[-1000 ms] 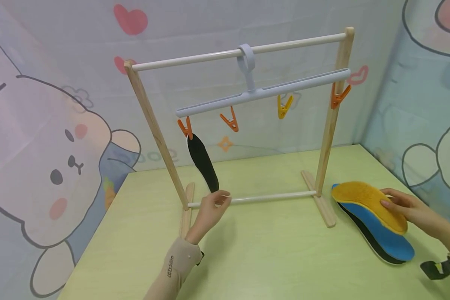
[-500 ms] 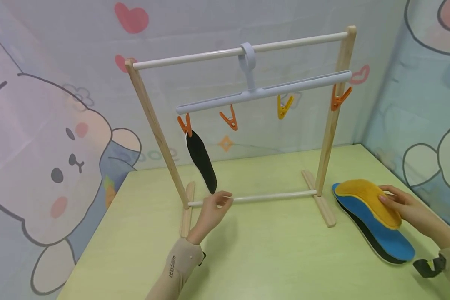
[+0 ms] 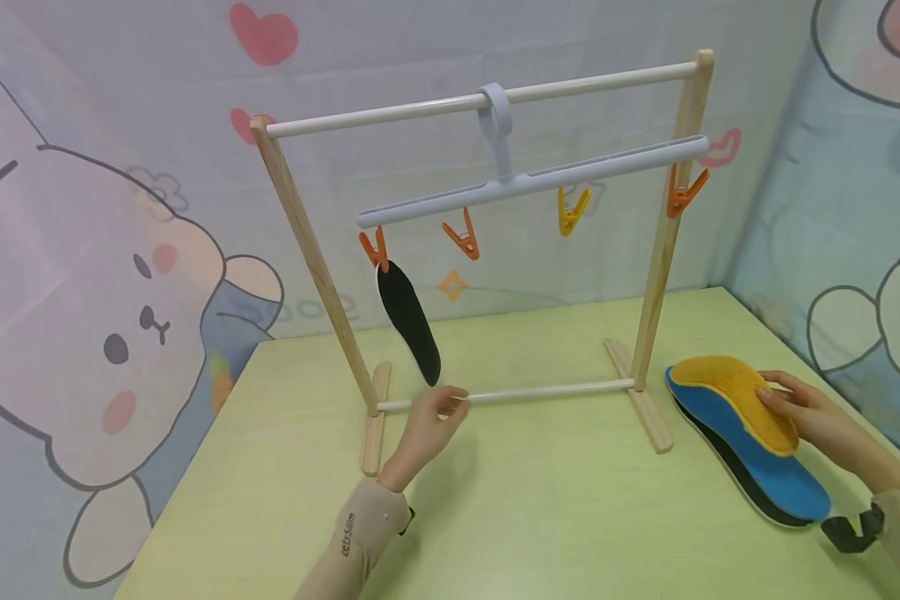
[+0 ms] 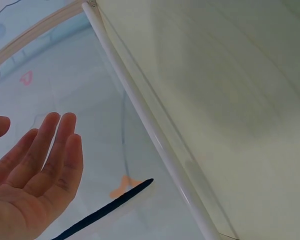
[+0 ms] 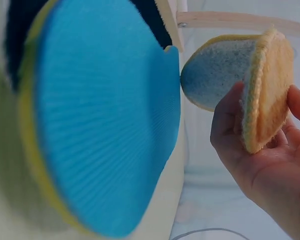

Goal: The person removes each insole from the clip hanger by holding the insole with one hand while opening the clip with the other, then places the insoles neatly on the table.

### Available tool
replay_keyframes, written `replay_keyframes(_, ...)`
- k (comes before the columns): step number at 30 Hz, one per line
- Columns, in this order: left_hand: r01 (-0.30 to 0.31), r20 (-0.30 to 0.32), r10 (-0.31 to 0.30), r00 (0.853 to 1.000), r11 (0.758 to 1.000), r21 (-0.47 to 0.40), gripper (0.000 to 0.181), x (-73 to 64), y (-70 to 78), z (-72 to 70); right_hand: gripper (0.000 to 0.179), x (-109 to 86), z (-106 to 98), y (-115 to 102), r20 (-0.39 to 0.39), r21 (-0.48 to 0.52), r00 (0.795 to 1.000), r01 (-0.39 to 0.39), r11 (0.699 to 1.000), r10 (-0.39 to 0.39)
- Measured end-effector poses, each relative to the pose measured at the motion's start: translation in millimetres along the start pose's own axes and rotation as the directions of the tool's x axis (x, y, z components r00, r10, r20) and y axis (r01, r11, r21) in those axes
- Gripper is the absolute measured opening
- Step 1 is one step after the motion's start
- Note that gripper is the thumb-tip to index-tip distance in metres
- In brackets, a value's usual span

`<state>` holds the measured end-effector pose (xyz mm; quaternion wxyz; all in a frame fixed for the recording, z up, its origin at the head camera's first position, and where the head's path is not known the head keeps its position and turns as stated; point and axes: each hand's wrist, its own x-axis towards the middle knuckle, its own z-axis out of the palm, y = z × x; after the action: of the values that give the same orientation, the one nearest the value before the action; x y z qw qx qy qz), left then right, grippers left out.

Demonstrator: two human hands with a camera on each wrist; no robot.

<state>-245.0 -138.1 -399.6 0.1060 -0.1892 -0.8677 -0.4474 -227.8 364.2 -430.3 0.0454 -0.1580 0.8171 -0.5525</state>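
Note:
A black insole [image 3: 408,321] hangs from an orange clothespin [image 3: 375,248] at the left end of the pale hanger [image 3: 450,202]. Just below its lower tip is my left hand [image 3: 429,421]; in the left wrist view its loosely bent fingers [image 4: 45,160] hold nothing, apart from the insole. On the right, my right hand [image 3: 813,412] pinches a fuzzy yellow insole [image 3: 727,392] between thumb and fingers; the right wrist view shows its grey-blue underside [image 5: 217,70]. Beneath it lies a blue insole [image 3: 776,479] upon a black one [image 3: 735,464].
A wooden rack [image 3: 660,283] with white rods carries the hanger. Farther along hang another orange clothespin [image 3: 463,237], a yellow one [image 3: 570,212] and an orange one [image 3: 684,193] at the right end. Printed cloth [image 3: 157,250] stands behind the green table [image 3: 555,517].
My right hand has shifted slightly left and drawn the yellow insole's near end up and left over the blue one. The hanging black insole sways a little; my left hand has barely moved.

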Motion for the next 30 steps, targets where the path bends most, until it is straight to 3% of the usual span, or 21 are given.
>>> replay_keyframes(9, 0.03, 0.028, -0.031, 0.999, 0.999, 0.013, 0.02, -2.5, -3.7, 2.0, 0.027, -9.4, -2.8, 11.2, -0.006, -0.042, 0.989, -0.145, 0.989, 0.145)
replay_keyframes(18, 0.068, 0.043, -0.069, 0.997, 0.998, 0.007, 0.02, -5.5, -7.3, 4.0, 0.028, -21.3, -4.3, 18.7, 0.0, -0.084, 0.978, -0.206, 0.975, 0.207)
replay_keyframes(30, 0.03, 0.039, -0.03, 0.999, 0.999, 0.014, 0.02, -8.3, -10.9, 4.6, 0.045, -29.4, 1.0, 13.0, 0.053, -0.222, 0.954, -0.276, 0.935, 0.294)
